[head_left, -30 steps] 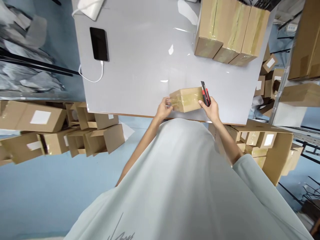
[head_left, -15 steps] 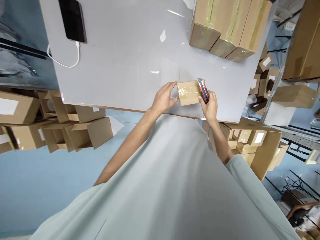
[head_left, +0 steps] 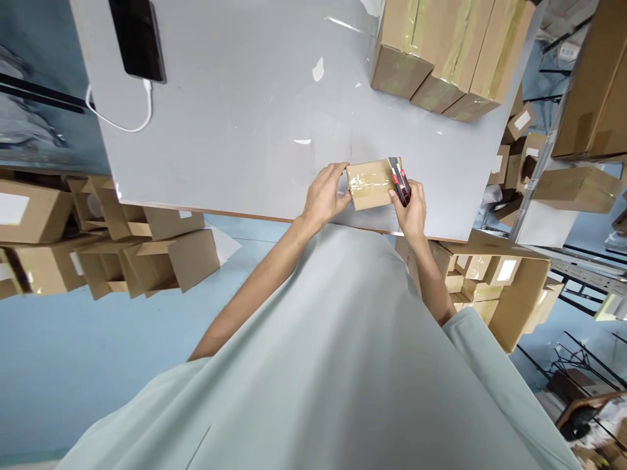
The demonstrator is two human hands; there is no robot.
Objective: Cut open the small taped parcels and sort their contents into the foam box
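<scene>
A small brown cardboard box [head_left: 369,185] with shiny clear tape across it is held between my hands near the table's front edge. My left hand [head_left: 324,194] grips the box's left end, thumb and fingers on opposite corners. In my right hand [head_left: 412,207] is a red and black utility knife [head_left: 400,183], its blade pointing up and away over the box's right end. The thumb of that hand also touches the box's lower right corner.
Large taped boxes [head_left: 441,55] stand at the table's back right. A black phone [head_left: 137,39] with a white cable lies back left on the grey table [head_left: 220,130]. Open cartons [head_left: 171,261] sit below left; another big carton [head_left: 522,300] is at lower right.
The knife has tilted slightly and its blade shows more clearly over the box. My left hand and the box's left end have shifted slightly toward my body.
</scene>
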